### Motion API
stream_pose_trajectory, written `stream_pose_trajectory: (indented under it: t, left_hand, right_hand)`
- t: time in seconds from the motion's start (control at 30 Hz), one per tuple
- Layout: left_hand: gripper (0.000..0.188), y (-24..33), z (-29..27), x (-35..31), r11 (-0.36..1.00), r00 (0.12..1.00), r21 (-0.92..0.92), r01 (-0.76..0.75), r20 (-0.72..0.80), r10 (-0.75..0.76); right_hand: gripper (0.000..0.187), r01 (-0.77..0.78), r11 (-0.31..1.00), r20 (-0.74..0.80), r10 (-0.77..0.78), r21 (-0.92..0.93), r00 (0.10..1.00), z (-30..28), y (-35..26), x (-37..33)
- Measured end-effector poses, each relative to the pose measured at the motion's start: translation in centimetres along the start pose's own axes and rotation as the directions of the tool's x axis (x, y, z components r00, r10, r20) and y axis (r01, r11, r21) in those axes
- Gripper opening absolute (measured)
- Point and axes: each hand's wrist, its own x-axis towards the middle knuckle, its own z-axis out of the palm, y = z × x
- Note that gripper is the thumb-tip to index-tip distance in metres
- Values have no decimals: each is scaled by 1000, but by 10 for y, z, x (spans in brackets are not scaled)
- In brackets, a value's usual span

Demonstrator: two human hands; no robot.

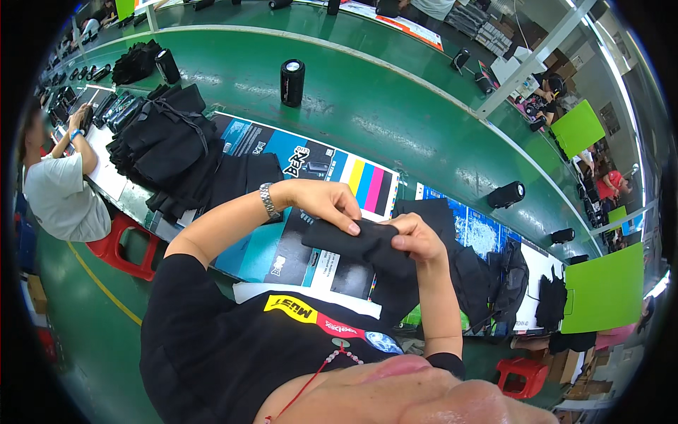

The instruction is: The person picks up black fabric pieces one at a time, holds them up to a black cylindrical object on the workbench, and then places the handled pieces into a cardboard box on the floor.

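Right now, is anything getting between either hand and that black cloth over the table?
Nothing visible is. The left hand and the right hand both touch the black cloth directly, pinching it near its upper edge. The printed sheets lie beneath it, not between.

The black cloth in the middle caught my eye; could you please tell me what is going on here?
A person's left hand and right hand both pinch a piece of black cloth over printed sheets. A heap of black fabric lies to the left, and more dark fabric to the right. Beyond the sheets, a black cylinder stands upright on the green surface. At far left sits a co-worker.
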Motion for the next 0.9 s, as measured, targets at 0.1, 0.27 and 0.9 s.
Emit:
stream_pose_trajectory:
  t: [0.1, 0.27, 0.9]
  left_hand:
    - [23, 2, 10, 8, 995, 998, 72, -66, 7, 66]
    - [19, -3, 3, 0, 979, 964, -153, -133, -249, 92]
    - [15, 1, 13, 0, 978, 984, -172, -119, -154, 92]
  right_hand:
    - [35, -104, 983, -105, 121, 155, 987, 4, 3, 1]
    - [34, -107, 986, -154, 125, 125, 980, 2, 2, 2]
    - [26, -53, 998, -229, 60, 35, 971, 23, -14, 3]
